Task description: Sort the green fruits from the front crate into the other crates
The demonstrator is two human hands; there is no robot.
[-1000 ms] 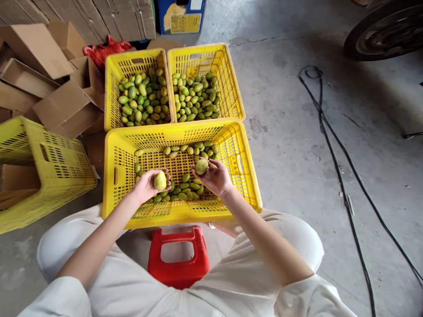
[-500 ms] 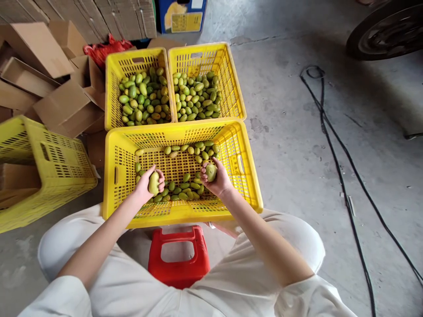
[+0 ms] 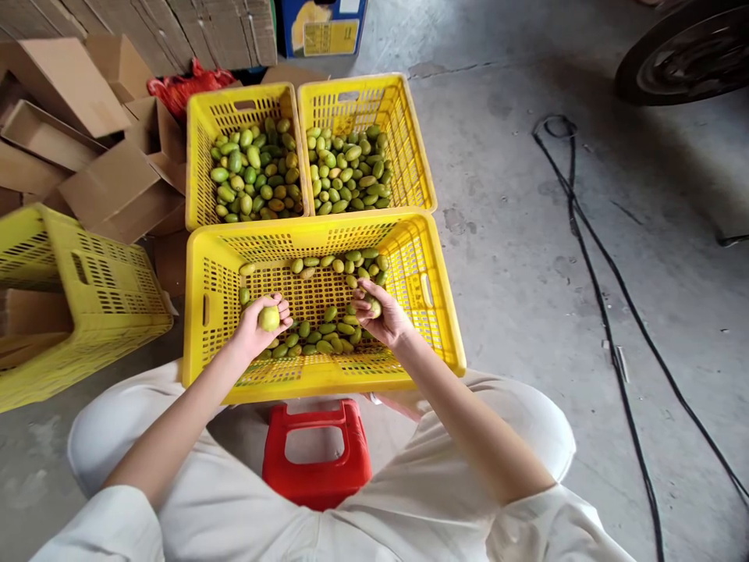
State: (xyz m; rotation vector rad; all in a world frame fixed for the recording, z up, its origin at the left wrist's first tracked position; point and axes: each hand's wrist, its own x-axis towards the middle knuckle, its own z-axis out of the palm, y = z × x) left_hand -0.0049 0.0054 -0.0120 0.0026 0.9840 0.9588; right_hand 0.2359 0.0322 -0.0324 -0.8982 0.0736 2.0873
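Observation:
My left hand is closed round a yellow-green mango, its end turned up toward me. On the other side, my right hand grips a second mango, partly covered by the fingers. Both hands are above the large yellow crate in front of my knees. Inside it, small green mangoes lie in a row along the near side, with more in the far right part. A few sit at the left, partly hidden by my left hand.
Two yellow crates with many mangoes stand behind the large one. A tilted yellow crate and cardboard boxes are at the left. A red stool is between my legs. Black cable and a wheel are at the right.
Both mangoes have been turned in my hands. The left one now shows a rounder end, and my right fingers have shifted over theirs. The crates have not moved.

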